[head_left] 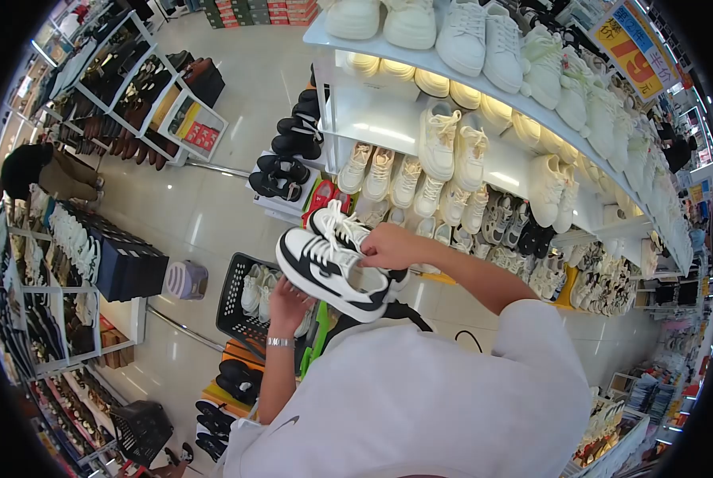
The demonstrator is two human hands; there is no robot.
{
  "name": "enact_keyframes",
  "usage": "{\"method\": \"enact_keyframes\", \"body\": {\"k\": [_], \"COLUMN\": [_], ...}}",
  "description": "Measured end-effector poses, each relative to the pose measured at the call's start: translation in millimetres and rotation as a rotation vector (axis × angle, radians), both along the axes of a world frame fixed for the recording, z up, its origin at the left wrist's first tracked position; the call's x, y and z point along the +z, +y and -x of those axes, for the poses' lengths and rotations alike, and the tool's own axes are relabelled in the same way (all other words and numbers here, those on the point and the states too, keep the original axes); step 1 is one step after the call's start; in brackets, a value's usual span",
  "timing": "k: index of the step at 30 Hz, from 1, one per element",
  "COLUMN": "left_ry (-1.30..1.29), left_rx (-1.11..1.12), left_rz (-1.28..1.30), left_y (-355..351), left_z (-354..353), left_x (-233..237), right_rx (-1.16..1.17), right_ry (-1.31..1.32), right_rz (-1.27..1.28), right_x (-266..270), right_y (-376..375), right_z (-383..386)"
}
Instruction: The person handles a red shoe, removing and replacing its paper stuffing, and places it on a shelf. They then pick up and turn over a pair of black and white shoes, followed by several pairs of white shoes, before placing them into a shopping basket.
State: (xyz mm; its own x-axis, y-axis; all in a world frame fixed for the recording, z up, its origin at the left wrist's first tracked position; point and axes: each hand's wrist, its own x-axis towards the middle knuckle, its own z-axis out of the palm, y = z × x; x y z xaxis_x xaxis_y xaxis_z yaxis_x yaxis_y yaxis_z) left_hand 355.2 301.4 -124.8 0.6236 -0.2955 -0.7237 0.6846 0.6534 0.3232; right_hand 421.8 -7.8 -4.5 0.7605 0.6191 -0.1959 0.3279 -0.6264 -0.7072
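Note:
A pair of black-and-white sneakers point(325, 267) with white laces is held up in front of my body, one shoe partly behind the other. My right hand point(390, 245) has its fingers closed at the shoes' openings, near the tongue; the fingertips are partly hidden. Below the nearer shoe's toe, my left hand point(287, 304) has its fingers against the sole's edge, and a metal-band watch point(280, 342) is on that wrist. Just beyond the left hand, a black shopping basket point(231, 299) holds several white shoes point(254, 288).
A lit shelf point(372, 127) with rows of white sneakers stands ahead and to the right. Black shoes point(278, 177) and red shoes point(321, 197) sit at its left end. A purple-and-white stool point(186, 280) stands on the tiled floor point(189, 211). Another person point(50, 171) bends at the left racks.

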Motion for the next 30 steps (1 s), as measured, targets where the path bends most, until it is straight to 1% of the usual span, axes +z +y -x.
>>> {"method": "enact_keyframes", "body": {"k": [1, 3, 4, 5, 6, 7, 8, 9, 10, 11, 12, 13, 14, 15, 16, 17, 19, 21, 22, 23, 25, 26, 28, 29, 30], "left_ry": [-0.138, -0.208, -0.502, -0.501, -0.404, -0.302, -0.198, -0.157, -0.166, -0.172, -0.193, -0.202, -0.245, -0.279, -0.218, -0.161, -0.220, -0.236, -0.304, -0.322, -0.322, -0.324, -0.309, -0.314, -0.305], "left_rx": [0.026, -0.016, -0.125, -0.123, -0.104, -0.083, -0.060, -0.055, -0.039, -0.023, -0.013, -0.006, 0.010, 0.030, 0.009, -0.016, 0.059, 0.050, 0.049, 0.050, 0.120, 0.128, 0.151, 0.161, 0.162], "left_rz": [0.288, 0.306, 0.091, 0.089, 0.260, 0.426, 0.591, 0.618, 0.610, 0.600, 0.512, 0.484, 0.518, 0.547, 0.484, 0.422, 0.477, 0.467, 0.567, 0.573, 0.453, 0.449, 0.326, 0.323, 0.267], "left_y": [-13.3, -31.9, -41.2, -47.8, -68.7, -92.0, -110.2, -122.0, -131.9, -139.2, -138.8, -143.4, -147.0, -150.0, -148.2, -147.1, -163.1, -174.1, -177.6, -181.6, -193.4, -197.9, -205.9, -208.4, -210.3], "left_z": [-1.5, 3.5, 3.8, 5.7, 2.9, -2.3, -9.3, -17.8, -19.5, -18.9, -17.6, -15.4, -13.0, -10.6, -7.8, -8.2, -10.3, -20.2, -22.9, -22.2, -19.0, -17.1, -16.8, -14.7, -13.3], "left_x": [-7.1, -34.4, -40.2, -45.3, -19.9, 9.4, 27.9, 34.5, 35.7, 35.5, 8.1, 7.8, 5.8, 6.8, -2.4, -11.8, 6.0, 23.3, 24.9, 26.9, 37.6, 40.9, 44.5, 45.2, 46.0], "right_rx": [0.083, 0.118, 0.139, 0.160, 0.192, 0.196, 0.134, 0.074, 0.090, 0.096, 0.110, 0.126, 0.138, 0.098, 0.057, 0.021, 0.029, 0.044, 0.055, 0.055, 0.025, 0.018, 0.032, 0.035, 0.045], "right_ry": [0.001, -0.002, -0.059, -0.113, -0.148, -0.142, -0.167, -0.193, -0.172, -0.165, -0.248, -0.327, -0.308, -0.326, -0.334, -0.274, -0.303, -0.292, -0.298, -0.293, -0.330, -0.270, -0.273, -0.271, -0.276], "right_rz": [-0.013, 0.000, 0.009, 0.016, 0.128, 0.121, 0.135, 0.150, 0.199, 0.194, 0.144, 0.091, 0.080, 0.027, -0.028, -0.047, -0.066, -0.094, -0.108, -0.111, -0.121, -0.101, -0.107, -0.109, -0.112], "right_x": [18.3, 40.7, 45.0, 48.8, 52.5, 49.0, 43.1, 39.1, 40.0, 35.1, 27.2, 21.9, 17.7, 15.6, 13.8, 17.3, 14.3, 21.6, 25.5, 27.6, 32.8, 39.3, 39.9, 40.2, 41.3], "right_y": [-8.0, -22.5, -29.2, -35.6, -42.7, -51.4, -61.2, -70.1, -77.2, -85.4, -94.0, -101.4, -108.6, -114.1, -117.9, -123.3, -133.6, -140.6, -144.6, -147.5, -151.4, -152.4, -156.2, -157.5, -157.3], "right_z": [2.0, 7.0, 9.0, 11.2, 12.4, 15.3, 18.0, 18.7, 17.5, 16.6, 15.6, 14.9, 12.8, 9.8, 10.2, 8.0, -0.3, -9.1, -12.6, -13.1, -16.8, -18.5, -21.6, -22.6, -22.1]}}
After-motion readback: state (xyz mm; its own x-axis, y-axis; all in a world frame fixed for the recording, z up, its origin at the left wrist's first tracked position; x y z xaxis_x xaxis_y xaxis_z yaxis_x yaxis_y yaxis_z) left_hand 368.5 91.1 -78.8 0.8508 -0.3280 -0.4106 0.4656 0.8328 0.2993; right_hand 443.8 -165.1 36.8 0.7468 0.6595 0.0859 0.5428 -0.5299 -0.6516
